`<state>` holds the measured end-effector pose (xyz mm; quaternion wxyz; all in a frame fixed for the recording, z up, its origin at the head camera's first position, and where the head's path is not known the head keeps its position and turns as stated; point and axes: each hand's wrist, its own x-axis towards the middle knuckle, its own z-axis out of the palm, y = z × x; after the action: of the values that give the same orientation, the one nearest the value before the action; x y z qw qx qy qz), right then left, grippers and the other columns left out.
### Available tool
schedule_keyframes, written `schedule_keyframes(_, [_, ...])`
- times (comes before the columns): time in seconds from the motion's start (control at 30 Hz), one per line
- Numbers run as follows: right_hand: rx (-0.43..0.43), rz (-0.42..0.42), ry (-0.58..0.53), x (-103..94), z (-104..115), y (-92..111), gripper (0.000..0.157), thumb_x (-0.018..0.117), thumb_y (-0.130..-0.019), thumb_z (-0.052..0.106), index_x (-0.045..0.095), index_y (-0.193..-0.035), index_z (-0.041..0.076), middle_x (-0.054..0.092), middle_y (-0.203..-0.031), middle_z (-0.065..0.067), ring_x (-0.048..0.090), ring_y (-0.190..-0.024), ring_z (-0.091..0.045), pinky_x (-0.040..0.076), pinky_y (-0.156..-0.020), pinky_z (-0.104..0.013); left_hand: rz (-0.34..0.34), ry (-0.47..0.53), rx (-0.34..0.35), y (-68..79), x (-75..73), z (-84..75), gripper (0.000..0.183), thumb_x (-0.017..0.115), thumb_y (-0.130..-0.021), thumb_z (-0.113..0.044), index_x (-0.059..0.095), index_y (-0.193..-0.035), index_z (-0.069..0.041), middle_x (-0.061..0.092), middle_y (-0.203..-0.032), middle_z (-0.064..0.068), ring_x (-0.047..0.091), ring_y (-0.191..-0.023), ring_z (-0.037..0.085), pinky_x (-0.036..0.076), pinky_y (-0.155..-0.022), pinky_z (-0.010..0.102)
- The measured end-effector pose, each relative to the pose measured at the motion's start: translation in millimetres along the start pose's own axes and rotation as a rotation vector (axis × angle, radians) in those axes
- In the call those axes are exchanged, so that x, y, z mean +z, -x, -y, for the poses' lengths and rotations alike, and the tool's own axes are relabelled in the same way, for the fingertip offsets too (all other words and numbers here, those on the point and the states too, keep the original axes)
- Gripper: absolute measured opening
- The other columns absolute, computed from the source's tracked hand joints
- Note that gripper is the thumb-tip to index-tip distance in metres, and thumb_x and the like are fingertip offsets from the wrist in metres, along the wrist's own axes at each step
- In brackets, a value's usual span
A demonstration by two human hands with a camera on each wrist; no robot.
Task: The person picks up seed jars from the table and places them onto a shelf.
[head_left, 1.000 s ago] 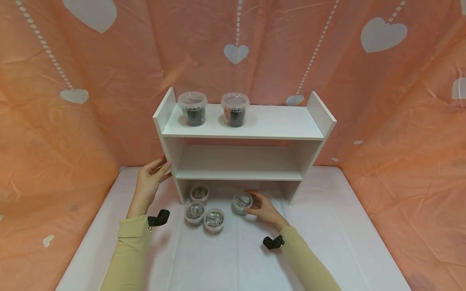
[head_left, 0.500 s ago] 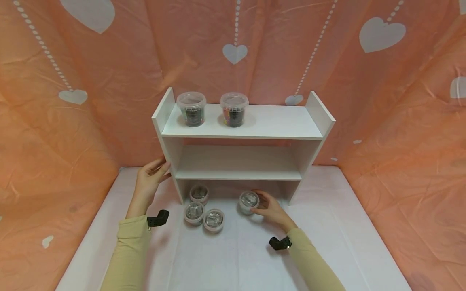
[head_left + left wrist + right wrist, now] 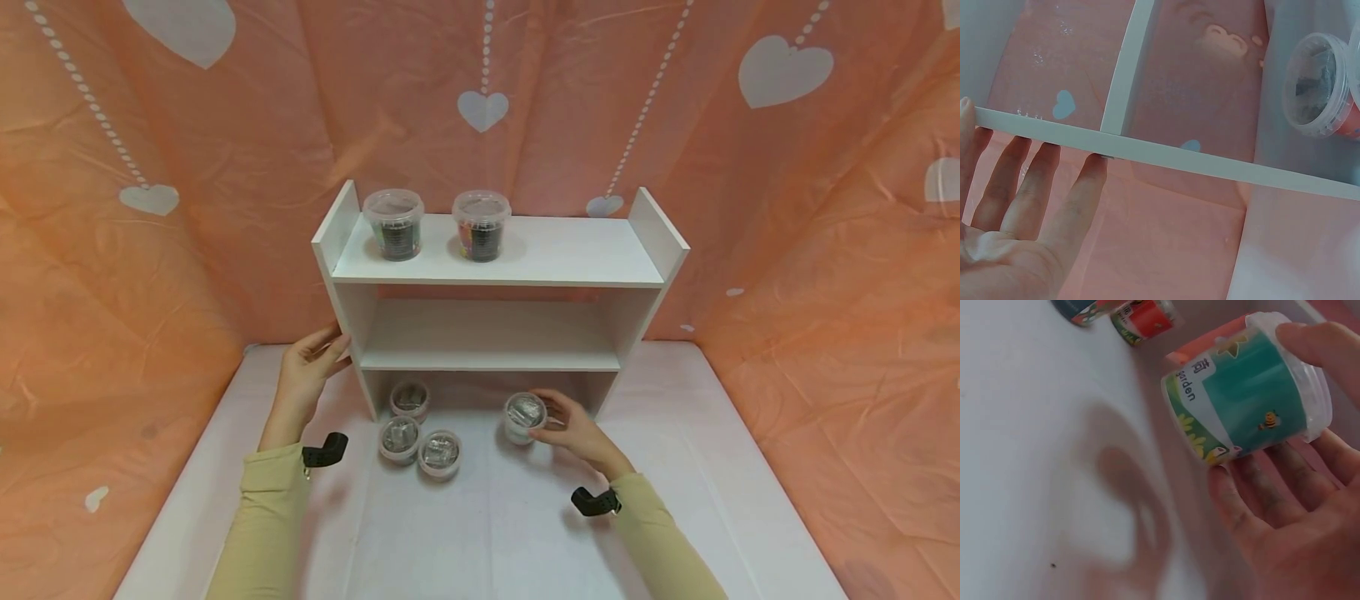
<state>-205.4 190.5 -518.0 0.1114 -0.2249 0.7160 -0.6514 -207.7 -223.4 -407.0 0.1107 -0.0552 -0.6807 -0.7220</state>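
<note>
My right hand [image 3: 573, 429] holds a lidded clear plastic tub [image 3: 523, 418] from its right side, in front of the white shelf's lower opening. In the right wrist view, the tub [image 3: 1241, 394] has a green label with a bee and the word "garden". My thumb lies on its lid rim, fingers on the opposite side; its shadow falls apart from it on the tabletop. At the shelf's left, my left hand [image 3: 306, 375] touches the side panel [image 3: 1166, 157] with nearly straight fingers. Several similar tubs [image 3: 440, 454] stand grouped at the lower left.
The white shelf [image 3: 495, 333] stands on a white-covered table [image 3: 480, 533]. Two clear tubs with dark contents, one at the left [image 3: 395, 225] and one nearer the middle [image 3: 481, 227], sit on its top board. Orange cloth [image 3: 810, 292] with hearts hangs behind and at both sides.
My right hand has moved the tub a short way to the right. My left hand stays at the shelf's side panel, and the other tubs have kept their places.
</note>
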Motion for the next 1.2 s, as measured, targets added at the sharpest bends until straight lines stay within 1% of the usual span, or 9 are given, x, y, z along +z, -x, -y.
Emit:
schedule_keyframes(0.1, [-0.006,0.017,-0.003,-1.3,6.3,1.4,0.064,0.076,-0.080,-0.002,0.046,-0.136,0.000,0.050,-0.131,-0.020,0.052,-0.116,-0.027,0.048,-0.096,-0.040,0.000,-0.003,-0.002,-0.2,-0.2,0.4,0.053,0.063,-0.094,-0.015,0.045,-0.136,0.010,0.057,-0.128,0.004,0.059,-0.104,0.006,0.053,-0.087,0.032])
schedule_keyframes(0.23, [-0.002,0.044,0.019,-2.4,17.8,3.3,0.065,0.077,-0.080,0.001,0.046,-0.137,0.001,0.051,-0.131,-0.019,0.052,-0.115,-0.026,0.047,-0.095,-0.048,-0.004,0.001,-0.007,-0.6,-0.4,1.2,0.052,0.063,-0.094,-0.015,0.045,-0.136,0.010,0.057,-0.124,0.000,0.059,-0.104,0.007,0.053,-0.087,0.032])
schedule_keyframes(0.4, [-0.005,0.067,0.050,-3.9,31.9,4.4,0.065,0.078,-0.080,0.004,0.047,-0.137,0.004,0.052,-0.130,-0.016,0.052,-0.115,-0.026,0.045,-0.096,-0.054,-0.005,-0.012,-0.014,-0.3,0.0,1.0,0.053,0.063,-0.094,-0.016,0.046,-0.137,0.008,0.056,-0.128,0.004,0.059,-0.105,0.007,0.052,-0.088,0.033])
schedule_keyframes(0.5, [-0.008,0.078,0.075,-5.6,39.2,4.9,0.065,0.078,-0.080,0.005,0.048,-0.137,0.006,0.053,-0.130,-0.014,0.053,-0.115,-0.026,0.045,-0.096,-0.054,-0.002,-0.018,-0.018,-0.2,0.1,0.7,0.053,0.063,-0.094,-0.017,0.046,-0.137,0.007,0.054,-0.132,0.008,0.058,-0.106,0.008,0.052,-0.089,0.035])
schedule_keyframes(0.6, [-0.018,0.092,0.096,-8.2,47.8,5.7,0.064,0.078,-0.080,0.006,0.049,-0.137,0.008,0.053,-0.130,-0.012,0.053,-0.116,-0.027,0.045,-0.096,-0.053,0.003,-0.020,-0.017,-0.3,0.1,0.3,0.053,0.063,-0.094,-0.017,0.045,-0.137,0.007,0.054,-0.133,0.009,0.058,-0.106,0.008,0.051,-0.089,0.036])
schedule_keyframes(0.7, [-0.052,0.109,0.096,-11.5,57.9,5.6,0.063,0.077,-0.081,0.004,0.049,-0.137,0.007,0.053,-0.130,-0.014,0.053,-0.116,-0.027,0.047,-0.095,-0.051,0.008,-0.015,-0.017,-0.7,-0.1,0.2,0.053,0.063,-0.094,-0.016,0.045,-0.137,0.008,0.055,-0.131,0.007,0.058,-0.106,0.008,0.051,-0.090,0.036])
schedule_keyframes(0.83, [-0.109,0.129,0.079,-16.8,71.8,3.8,0.062,0.074,-0.082,-0.001,0.047,-0.137,0.001,0.051,-0.131,-0.018,0.052,-0.117,-0.027,0.050,-0.093,-0.044,0.007,-0.024,-0.022,-1.0,-0.5,0.1,0.053,0.063,-0.094,-0.017,0.045,-0.137,0.008,0.054,-0.132,0.007,0.058,-0.106,0.007,0.051,-0.089,0.036])
schedule_keyframes(1.03, [-0.140,0.153,0.017,-22.1,93.1,0.8,0.063,0.073,-0.081,-0.005,0.044,-0.137,-0.004,0.051,-0.129,-0.023,0.053,-0.115,-0.026,0.053,-0.088,-0.040,0.005,-0.032,-0.028,-1.3,-0.8,0.2,0.053,0.063,-0.094,-0.018,0.045,-0.137,0.007,0.054,-0.133,0.009,0.058,-0.106,0.007,0.051,-0.089,0.035])
schedule_keyframes(1.2, [-0.156,0.154,0.039,-24.9,108.5,0.5,0.063,0.073,-0.082,-0.004,0.044,-0.137,-0.004,0.051,-0.128,-0.023,0.054,-0.115,-0.025,0.054,-0.088,-0.037,0.000,-0.022,-0.028,-1.0,-1.1,0.4,0.053,0.064,-0.093,-0.017,0.046,-0.137,0.008,0.056,-0.129,0.004,0.059,-0.105,0.007,0.052,-0.088,0.033])
